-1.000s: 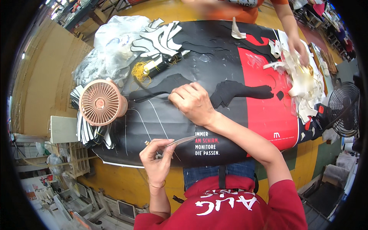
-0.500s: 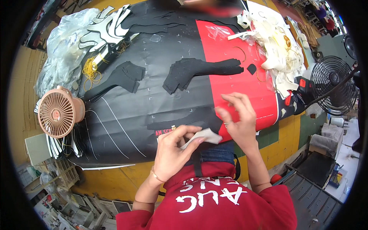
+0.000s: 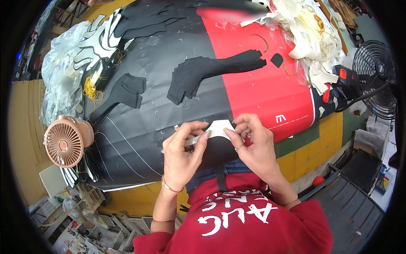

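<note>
A white cut piece of sheet material (image 3: 219, 128) is held up above the near edge of the table, angular at its right end, with a narrow strip running left behind my fingers. My left hand (image 3: 182, 148) pinches it between thumb and fingers. On its other side my right hand (image 3: 256, 144) grips the edge with thumb and fingertips. Beyond my hands, a fanned stack of black cut pieces (image 3: 198, 72) lies across the black and red cover. A second black stack (image 3: 124, 94) rests to the left.
At the left edge stands a pink fan (image 3: 64, 143); a black fan (image 3: 374, 74) is at the right. White cut pieces (image 3: 99, 44), clear plastic bags (image 3: 63, 72) and yellow rubber bands (image 3: 91, 89) lie far left. Cream scraps (image 3: 311, 40) pile up far right.
My right hand, open and apart before, has come down and left onto the white piece. The piece has turned its flat face upward and is now held by both hands.
</note>
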Available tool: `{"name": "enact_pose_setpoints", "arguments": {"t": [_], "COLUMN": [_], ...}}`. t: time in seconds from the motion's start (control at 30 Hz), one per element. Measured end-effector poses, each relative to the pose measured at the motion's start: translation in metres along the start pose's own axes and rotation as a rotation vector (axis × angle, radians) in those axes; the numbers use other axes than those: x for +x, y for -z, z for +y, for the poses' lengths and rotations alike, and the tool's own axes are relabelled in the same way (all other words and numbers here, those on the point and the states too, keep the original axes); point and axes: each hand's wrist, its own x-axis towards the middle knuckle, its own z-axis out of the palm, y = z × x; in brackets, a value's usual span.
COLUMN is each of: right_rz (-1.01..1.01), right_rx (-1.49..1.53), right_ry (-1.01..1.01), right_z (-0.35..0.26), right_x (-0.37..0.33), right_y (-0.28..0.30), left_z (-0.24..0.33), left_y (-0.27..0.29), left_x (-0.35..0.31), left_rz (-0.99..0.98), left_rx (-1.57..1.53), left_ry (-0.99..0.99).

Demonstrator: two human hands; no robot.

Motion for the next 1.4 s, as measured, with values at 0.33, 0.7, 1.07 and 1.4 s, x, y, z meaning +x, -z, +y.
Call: {"name": "enact_pose_setpoints", "arguments": {"t": [0.33, 0.7, 1.07, 1.4], "right_rz": [-0.031, -0.020, -0.042, -0.059], "right_rx": [-0.140, -0.127, -0.160, -0.084], "right_ry": [-0.082, -0.106, -0.132, -0.133], "right_z": [-0.003, -0.004, -0.003, 0.000], "right_x": [0.014, 0.014, 0.016, 0.003], "right_y": [-0.002, -0.004, -0.003, 0.022], "left_z": [-0.003, -0.006, -0.004, -0.006], "left_y": [-0.006, -0.007, -0.012, -0.017], "left_x": [0.008, 0.009, 0.006, 0.002], "left_rz": [0.030, 0.024, 0.030, 0.058], "left_rx": [0.132, 0.143, 0.234, 0.292], "left_ry": [-0.049, -0.090, -0.092, -0.084]}}
